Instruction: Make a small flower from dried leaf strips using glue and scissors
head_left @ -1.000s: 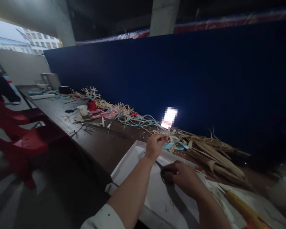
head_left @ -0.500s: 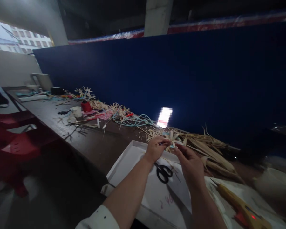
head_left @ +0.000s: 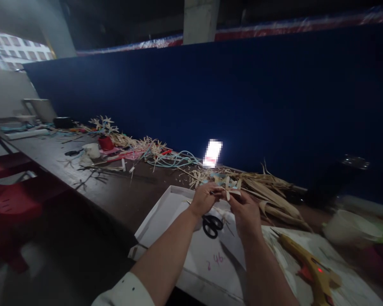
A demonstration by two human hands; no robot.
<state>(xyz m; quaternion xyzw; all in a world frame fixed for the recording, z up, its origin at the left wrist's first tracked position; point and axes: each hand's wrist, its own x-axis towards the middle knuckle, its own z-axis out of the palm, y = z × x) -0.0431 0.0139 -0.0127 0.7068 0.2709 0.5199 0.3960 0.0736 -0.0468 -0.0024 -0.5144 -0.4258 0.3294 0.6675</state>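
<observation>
Over a shallow white box (head_left: pixel 151 211), both my hands meet around a small pale flower (head_left: pixel 229 193) made of dried-leaf strips. My left hand (head_left: pixel 204 198) pinches it from the left, its fingers closed. From the right, my right hand (head_left: pixel 248 213) grips the flower's lower side between thumb and fingers. The fingers partly cover the flower's centre and any stem. Black-handled scissors (head_left: pixel 212 226) lie in the box below my hands, their blades partly hidden by my left forearm. A thin dry sprig (head_left: pixel 226 219) lies beside them.
A yellow glue gun (head_left: pixel 306 259) with a red light rests at the right on a white sheet. Dried husks (head_left: pixel 271 191) lie behind my hands. Farther left are pale-blue cords (head_left: pixel 175 159), a red spool (head_left: pixel 106 143) and a white cup (head_left: pixel 91 151). A blue partition (head_left: pixel 274 97) stands behind.
The view has swung slightly right, so things sit farther left. The flower is turned in my fingers, its petals now spread more toward me. Both hands keep their hold.
</observation>
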